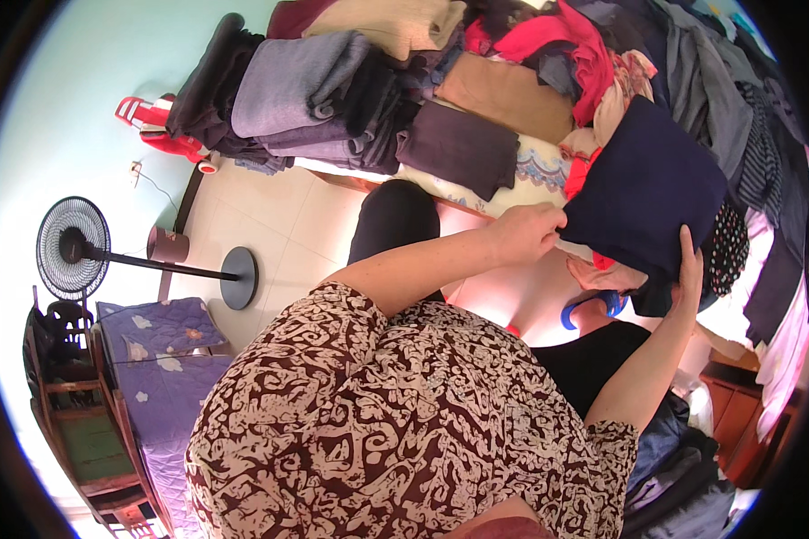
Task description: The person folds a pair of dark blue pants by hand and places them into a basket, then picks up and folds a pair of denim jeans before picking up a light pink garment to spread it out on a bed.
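Observation:
A dark navy cloth (647,182), smooth and folded with a straight left edge, spans the space between both hands at the right. My left hand (529,232) pinches its lower left corner. At its lower right edge is my right hand (689,273), one digit lying over the front and the others partly hidden. Left of the navy cloth, a folded dark purple-grey garment (458,148) lies near the edge of a bed with a patterned sheet (539,165). Behind that sits a folded brown cloth (505,94).
Folded clothes (296,87) are stacked at the bed's left end. Loose garments (708,94) heap up at the right, and more dark clothing (681,471) lies low at the right. A black standing fan (74,248) and a purple quilted cover (168,384) are at the left.

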The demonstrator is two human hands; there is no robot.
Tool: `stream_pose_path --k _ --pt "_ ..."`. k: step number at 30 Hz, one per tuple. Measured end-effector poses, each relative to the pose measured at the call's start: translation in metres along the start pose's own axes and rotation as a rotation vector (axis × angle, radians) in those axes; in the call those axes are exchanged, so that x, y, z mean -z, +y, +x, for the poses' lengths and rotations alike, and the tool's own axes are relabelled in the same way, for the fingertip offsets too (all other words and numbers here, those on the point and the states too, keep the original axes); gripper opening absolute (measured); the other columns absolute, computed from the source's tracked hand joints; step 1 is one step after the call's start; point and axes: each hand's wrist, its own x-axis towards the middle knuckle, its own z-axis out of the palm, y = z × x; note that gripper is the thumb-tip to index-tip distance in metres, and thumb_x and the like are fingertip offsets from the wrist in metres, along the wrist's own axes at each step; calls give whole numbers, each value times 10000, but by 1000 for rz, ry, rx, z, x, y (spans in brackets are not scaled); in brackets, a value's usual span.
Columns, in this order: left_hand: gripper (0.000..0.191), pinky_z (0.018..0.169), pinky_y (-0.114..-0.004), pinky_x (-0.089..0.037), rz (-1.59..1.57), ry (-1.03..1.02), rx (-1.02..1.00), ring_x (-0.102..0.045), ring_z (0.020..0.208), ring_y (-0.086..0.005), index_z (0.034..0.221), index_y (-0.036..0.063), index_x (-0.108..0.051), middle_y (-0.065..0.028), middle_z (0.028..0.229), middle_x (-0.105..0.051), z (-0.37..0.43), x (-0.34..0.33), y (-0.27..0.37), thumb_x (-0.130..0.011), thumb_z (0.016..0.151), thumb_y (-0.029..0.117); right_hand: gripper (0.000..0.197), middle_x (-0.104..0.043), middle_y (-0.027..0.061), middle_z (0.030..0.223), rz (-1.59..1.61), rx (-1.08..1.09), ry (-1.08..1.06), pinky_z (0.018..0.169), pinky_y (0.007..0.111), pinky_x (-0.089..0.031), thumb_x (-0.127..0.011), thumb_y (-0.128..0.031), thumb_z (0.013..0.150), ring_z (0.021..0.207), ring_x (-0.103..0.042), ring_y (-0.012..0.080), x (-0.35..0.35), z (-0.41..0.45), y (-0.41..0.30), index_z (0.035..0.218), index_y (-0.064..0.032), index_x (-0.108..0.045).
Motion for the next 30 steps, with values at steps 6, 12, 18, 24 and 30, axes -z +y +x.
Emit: stream_pose_path --k 6,12,18,24,30 --pt "487 795 -382 -500 -296 311 354 -616 877 -285 1161 41 -582 -162 1009 -633 40 -3 -20 -700 825 372 758 -552 140 1308 247 -42 -162 1014 346 -427 -655 -482 878 1158 -555 224 4 6 4 1371 51 -439" --pt "758 927 -390 -482 -591 94 468 -622 1070 -329 1240 -75 -542 -244 1155 -631 78 -25 -28 -724 779 498 761 -539 137 1335 261 -116 -103 1026 358 -429 -672 -497 862 1190 -543 238 13 14 14 1366 33 -460" --pt "636 959 -348 -471 -1322 -99 540 -614 1098 -236 1297 -3 -540 -128 1244 -618 71 -8 -7 -669 871 452 826 -507 138 1373 229 -107 -124 1000 369 -459 -678 -514 849 1190 -553 256 13 10 19 1394 40 -399" --pt "579 1087 -374 -396 -1887 -295 466 -539 1230 -253 1359 21 -481 -141 1337 -555 76 11 18 -525 965 443 744 -535 147 1355 488 -182 -176 1051 410 -424 -650 -487 864 1207 -548 288 27 1 16 1372 20 -458" --pt "644 1090 -473 -388 -1982 -380 785 -514 1252 -320 1416 37 -414 -177 1398 -488 85 27 69 -492 954 478 627 -547 51 1357 287 -205 -171 1070 389 -366 -640 -474 820 1300 -453 205 3 -76 -46 1343 -141 -547"
